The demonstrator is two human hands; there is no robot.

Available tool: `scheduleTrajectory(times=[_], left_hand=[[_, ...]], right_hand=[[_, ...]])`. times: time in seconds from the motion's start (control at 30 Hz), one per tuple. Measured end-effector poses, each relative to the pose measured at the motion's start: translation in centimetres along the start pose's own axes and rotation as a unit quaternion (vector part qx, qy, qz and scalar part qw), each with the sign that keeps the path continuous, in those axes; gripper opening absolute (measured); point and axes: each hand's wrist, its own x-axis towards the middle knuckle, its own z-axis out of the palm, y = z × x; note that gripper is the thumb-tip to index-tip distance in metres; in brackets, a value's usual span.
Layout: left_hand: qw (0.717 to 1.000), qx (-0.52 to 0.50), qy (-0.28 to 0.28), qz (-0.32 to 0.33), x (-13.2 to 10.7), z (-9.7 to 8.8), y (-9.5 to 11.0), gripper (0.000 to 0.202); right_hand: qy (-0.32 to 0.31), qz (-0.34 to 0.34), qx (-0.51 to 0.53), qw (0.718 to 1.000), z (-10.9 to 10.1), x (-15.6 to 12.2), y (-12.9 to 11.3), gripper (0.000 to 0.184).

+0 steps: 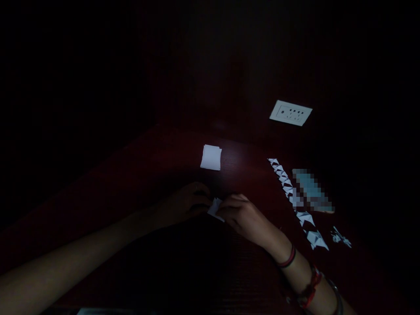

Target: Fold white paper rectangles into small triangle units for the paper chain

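A small white sheet of paper (215, 210) lies between my two hands on the dark red table. My right hand (241, 214) has its fingers closed over the paper's right side, hiding part of it. On the other side, my left hand (195, 201) sits in shadow, its curled fingertips at the paper's left edge; whether they pinch it is too dark to tell. Just beyond my hands is a stack of square white paper (211, 157).
Several folded white paper pieces (285, 179) form a slanting row to the right. Past them lies a pixelated flat object (313, 190), with small white scraps (340, 237) nearer me. A white wall socket (291, 113) is at the back. The surroundings are very dark.
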Motion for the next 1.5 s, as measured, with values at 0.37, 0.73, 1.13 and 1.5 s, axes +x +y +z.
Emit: scheduleTrajectory(times=[0.37, 0.73, 1.13, 1.5], left_hand=[[0.988, 0.035, -0.1, 0.115, 0.1, -3.2, 0.8, 0.033], [0.982, 0.074, -0.138, 0.107, 0.1, -3.3, 1.5, 0.038], [0.982, 0.103, -0.105, 0.117, -0.4, -2.9, 1.1, 0.032], [0.98, 0.132, -0.085, 0.122, -0.7, -2.6, 0.8, 0.026]], right_hand=[[-0.033, -0.021, -0.059, 0.998, -0.1, 0.2, -0.6, 0.025], [-0.044, -0.029, -0.071, 0.996, -0.3, 0.3, -0.7, 0.027], [-0.068, -0.036, 0.027, 0.997, -1.8, -0.4, -0.1, 0.03], [-0.028, 0.001, 0.094, 0.995, -1.0, -0.7, 1.2, 0.037]])
